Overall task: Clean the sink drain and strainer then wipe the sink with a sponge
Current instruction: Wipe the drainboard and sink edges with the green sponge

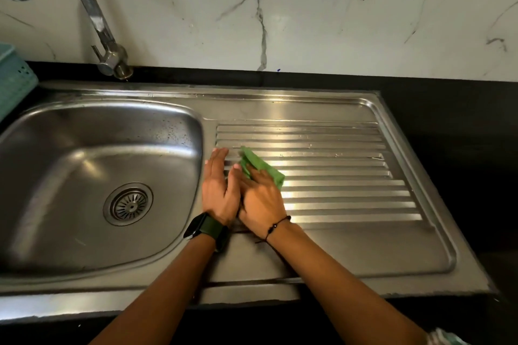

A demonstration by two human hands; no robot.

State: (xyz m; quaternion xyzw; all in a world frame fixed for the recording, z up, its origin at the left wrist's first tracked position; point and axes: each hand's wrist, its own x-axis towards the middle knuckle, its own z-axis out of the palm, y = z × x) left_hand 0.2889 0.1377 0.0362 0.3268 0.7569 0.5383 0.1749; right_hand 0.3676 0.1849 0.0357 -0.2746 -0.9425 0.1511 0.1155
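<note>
Pressing down on the ribbed drainboard (336,165), right hand (259,199) lies palm-down over a green sponge (263,166); fingers mostly hidden on top of it, so pressing or pinching, cannot tell. Sponge sits on the drainboard ridges near their left end, poking out beyond the fingertips. Left hand (220,190) flat, fingers straight and together, resting on the steel just right of the basin rim, its thumb side touching the right hand. Both forearms come in from bottom, converging at the wrists. Dark watch (208,228) on left wrist, thin black cord bracelet (276,225) on right. Sink basin (92,176) to the left, strainer (128,203) seated in the drain. Faucet (92,14) behind the basin, spout pointing left. Teal basket (14,78) at far left edge.
</note>
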